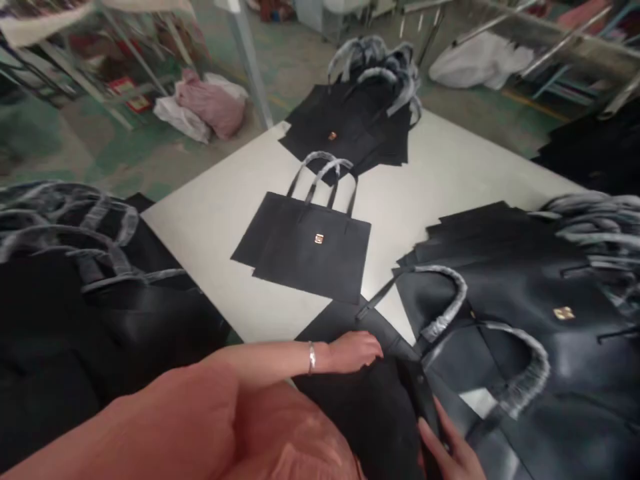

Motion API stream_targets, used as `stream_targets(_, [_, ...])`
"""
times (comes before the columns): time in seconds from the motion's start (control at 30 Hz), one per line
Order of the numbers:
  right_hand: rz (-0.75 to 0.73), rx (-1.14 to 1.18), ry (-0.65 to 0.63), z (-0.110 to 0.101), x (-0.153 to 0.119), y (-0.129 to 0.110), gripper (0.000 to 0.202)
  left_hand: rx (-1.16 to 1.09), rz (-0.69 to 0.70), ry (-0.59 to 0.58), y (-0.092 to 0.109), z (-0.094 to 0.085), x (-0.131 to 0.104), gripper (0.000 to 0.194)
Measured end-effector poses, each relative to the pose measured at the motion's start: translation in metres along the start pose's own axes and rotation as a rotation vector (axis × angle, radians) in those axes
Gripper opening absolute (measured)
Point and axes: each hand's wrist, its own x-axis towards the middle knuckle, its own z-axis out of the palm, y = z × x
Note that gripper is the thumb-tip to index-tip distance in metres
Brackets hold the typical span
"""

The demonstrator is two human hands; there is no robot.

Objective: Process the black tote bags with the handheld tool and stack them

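A black bag with plastic-wrapped handles lies at the table's near edge, in front of my body. My left hand, with a bracelet at the wrist, has its fingers curled on the bag's upper part. At the lower right, my right hand grips the bag's dark edge between thumb and fingers. Beyond them, two flat black panels with upright handles and a gold clasp rest on the white table.
Stacked black bags sit at the table's far corner. More piles stand at the right and at the left. Sacks lie on the floor beyond a metal post.
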Motion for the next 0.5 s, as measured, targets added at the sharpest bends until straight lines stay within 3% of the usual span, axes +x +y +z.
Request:
stream_targets(0.07, [0.06,0.107,-0.018,0.005,0.0,0.0,0.083,0.06,-0.024,0.04,-0.018,-0.015,0.018,0.021])
stream_targets(0.17, [0.097,0.196,-0.026,0.012,-0.003,-0.008,0.086,0.109,0.083,-0.077,-0.024,-0.03,0.046,0.018])
stream_targets(0.37, [0.093,0.228,-0.047,0.014,0.0,-0.016,0.085,0.075,0.32,-0.315,-0.042,-0.028,0.108,0.007])
stream_targets(0.5, [0.052,0.207,0.002,0.016,0.005,-0.011,0.079,0.031,0.419,-0.422,-0.052,-0.03,0.129,0.012])
